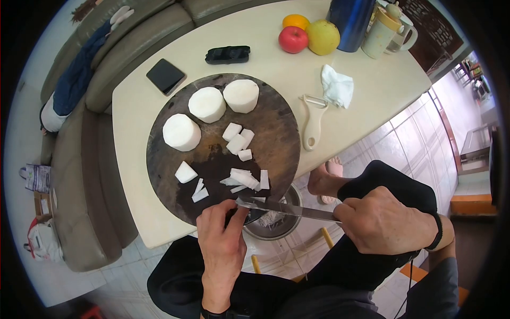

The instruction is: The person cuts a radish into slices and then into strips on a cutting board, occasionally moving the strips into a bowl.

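A knife (292,209) is in my right hand (380,220), its blade pointing left over the near edge of the round wooden cutting board (276,133). My left hand (223,231) has its fingers bent down at the blade's tip; whatever lies under them is hidden. Just beyond the blade lies a small pile of thin white slices (244,179), apparently white radish. More slivers (200,192) and a wedge (186,172) sit to the left. Several small chunks (237,142) are mid-board. Three thick peeled radish rounds (181,133) stand along the far left side.
A peeler (314,122) and a crumpled white tissue (337,87) lie right of the board. Behind are a phone (166,76), a black case (227,55), fruit (293,40), a blue flask (350,24) and a jug. Below the table edge sits a metal bowl (289,228). Another person's legs rest on the sofa.
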A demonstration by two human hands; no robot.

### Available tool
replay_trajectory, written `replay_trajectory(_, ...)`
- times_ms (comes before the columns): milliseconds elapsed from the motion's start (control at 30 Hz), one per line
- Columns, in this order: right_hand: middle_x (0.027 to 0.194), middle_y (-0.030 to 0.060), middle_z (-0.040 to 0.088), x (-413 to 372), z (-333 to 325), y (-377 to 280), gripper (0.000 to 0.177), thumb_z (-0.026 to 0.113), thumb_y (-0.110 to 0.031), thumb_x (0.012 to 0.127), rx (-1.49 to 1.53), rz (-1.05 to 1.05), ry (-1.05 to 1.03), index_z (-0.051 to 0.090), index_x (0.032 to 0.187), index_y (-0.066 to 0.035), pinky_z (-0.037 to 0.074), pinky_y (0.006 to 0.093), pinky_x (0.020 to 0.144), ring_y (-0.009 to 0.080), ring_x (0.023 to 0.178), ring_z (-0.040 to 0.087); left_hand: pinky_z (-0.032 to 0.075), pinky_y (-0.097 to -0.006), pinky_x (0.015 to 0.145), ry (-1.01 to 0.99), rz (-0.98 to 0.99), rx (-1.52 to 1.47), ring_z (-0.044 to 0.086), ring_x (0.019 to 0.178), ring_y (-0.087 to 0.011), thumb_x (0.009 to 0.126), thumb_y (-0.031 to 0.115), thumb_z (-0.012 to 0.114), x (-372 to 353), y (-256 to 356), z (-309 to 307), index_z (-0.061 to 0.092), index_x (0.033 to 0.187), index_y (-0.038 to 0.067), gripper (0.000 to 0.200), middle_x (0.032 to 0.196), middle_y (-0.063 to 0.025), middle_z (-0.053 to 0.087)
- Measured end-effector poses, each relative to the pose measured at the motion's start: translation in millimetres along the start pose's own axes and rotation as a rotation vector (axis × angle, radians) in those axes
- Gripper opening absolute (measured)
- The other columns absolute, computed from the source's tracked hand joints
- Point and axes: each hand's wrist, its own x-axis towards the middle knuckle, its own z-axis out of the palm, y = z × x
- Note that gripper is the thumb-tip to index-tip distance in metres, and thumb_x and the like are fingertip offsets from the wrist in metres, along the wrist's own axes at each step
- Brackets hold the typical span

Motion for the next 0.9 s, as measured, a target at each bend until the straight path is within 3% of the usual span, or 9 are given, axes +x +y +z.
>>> replay_trajectory(200, 0.067, 0.0154, 0.054, 1, -2, -3, 0.023, 0.065, -0.003, 0.061, 0.004, -0.015, -0.020, 0.053, 0.080, 0.004, 0.045, 0.0397, 0.048, 0.0324, 0.054, 0.058, 0.045, -0.0396, 0.080, 0.019, -0.019, -0.002, 0.058, 0.097, -0.0302, 0.066, -0.005, 0.065, -12, 2, 0, 0.069, 0.101, 0.001, 0.036, 0.110, -0.0140, 0.060)
replay_trajectory(467, 0.066, 0.0137, 0.054, 10, -6, -3, 0.023, 0.067, -0.006, 0.064, -0.033, -0.061, -0.047, 0.052, 0.079, 0.004, 0.045, 0.0378, 0.045, 0.0296, 0.055, 0.060, 0.045, -0.0430, 0.078, 0.010, 0.112, 0.118, 0.056, 0.100, -0.0341, 0.071, -0.005, 0.066, -20, 4, 5, 0.066, 0.098, -0.007, 0.027, 0.110, -0.0176, 0.059)
replay_trajectory(900, 0.063, 0.0100, 0.052, 22, -16, 4, 0.021, 0.068, -0.011, 0.068, -0.210, -0.143, -0.081, 0.054, 0.074, 0.004, 0.046, 0.0317, 0.043, 0.0233, 0.051, 0.059, 0.044, -0.0480, 0.082, -0.050, 0.050, 0.155, 0.054, 0.103, -0.0369, 0.070, -0.007, 0.064, -25, 16, 6, 0.062, 0.098, -0.009, 0.028, 0.110, -0.0211, 0.056)
